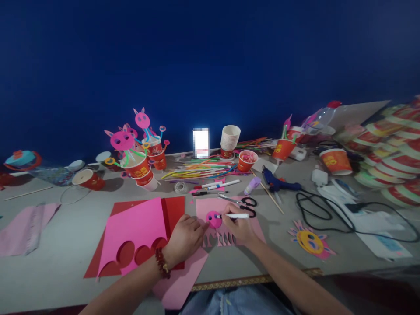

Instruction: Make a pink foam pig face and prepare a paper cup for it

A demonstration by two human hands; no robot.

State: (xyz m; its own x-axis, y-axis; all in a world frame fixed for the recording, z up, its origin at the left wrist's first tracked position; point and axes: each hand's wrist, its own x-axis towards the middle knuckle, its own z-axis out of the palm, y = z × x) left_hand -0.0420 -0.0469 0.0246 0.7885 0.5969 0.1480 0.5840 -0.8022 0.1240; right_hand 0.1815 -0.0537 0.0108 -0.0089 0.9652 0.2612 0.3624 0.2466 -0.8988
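Note:
A magenta paper disc [214, 222] with two dark eye spots lies on a pale pink sheet [202, 204]. My left hand [187, 236] presses its fingertips on the disc's left edge, with the fingers bent and close together. In my right hand [236, 225] is a white marker [239, 215], gripped in a pinch with its tip at the right eye spot. Pink cut-out strips [226, 239] lie just below the disc. Black-handled scissors [248, 206] rest behind my right hand.
Left of me, a cut magenta sheet [138, 229] lies on red paper [177, 210]. Paper-cup figures [138, 168] stand at the back left. Pipe cleaners [203, 168] spread before the wall. Right are a glue gun [278, 183], black cord [323, 218] and a yellow paper face [310, 242].

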